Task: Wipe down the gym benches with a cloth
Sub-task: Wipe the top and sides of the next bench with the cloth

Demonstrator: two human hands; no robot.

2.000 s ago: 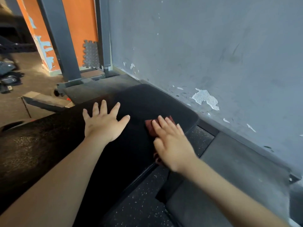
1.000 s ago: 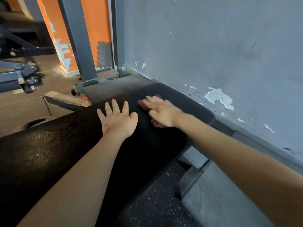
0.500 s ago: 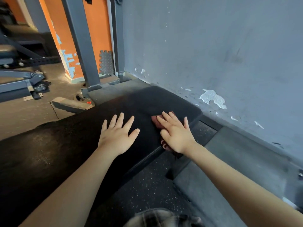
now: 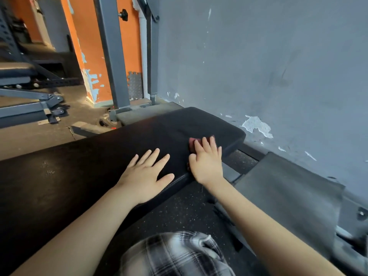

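from the head view, a long black padded desk (image 4: 79, 166) runs from the near left toward a grey wall (image 4: 258, 56), its rounded far end stopping just short of it. the left hand (image 4: 146, 176) lies flat on the desk's top near the front edge, palm down, with fingers (image 4: 153, 155) straight, spread and holding nothing. just beside it to the right, the right hand (image 4: 207, 166) presses a small dark red cloth (image 4: 192, 143) onto the desk near the far end. its fingers are straight and laid over the cloth rather than curled round it. only the cloth's far edge shows past the fingertips, and a sliver shows by the thumb. both bare forearms reach in from the bottom of the picture, and a plaid garment (image 4: 175, 253) shows between them. under the desk's front edge is dark speckled floor (image 4: 179, 212), and to the right a grey pad (image 4: 288, 186) lies low along the wall. the wall has a white patch of peeled paint (image 4: 256, 125) near the desk's end. beyond the desk a grey steel post (image 4: 111, 52) stands in front of an orange wall (image 4: 89, 36), and a small grey puzzle-edged mat piece (image 4: 135, 84) leans at its foot. far left, the grey frame of another bench (image 4: 25, 94) sits on the floor, well apart from the hands.
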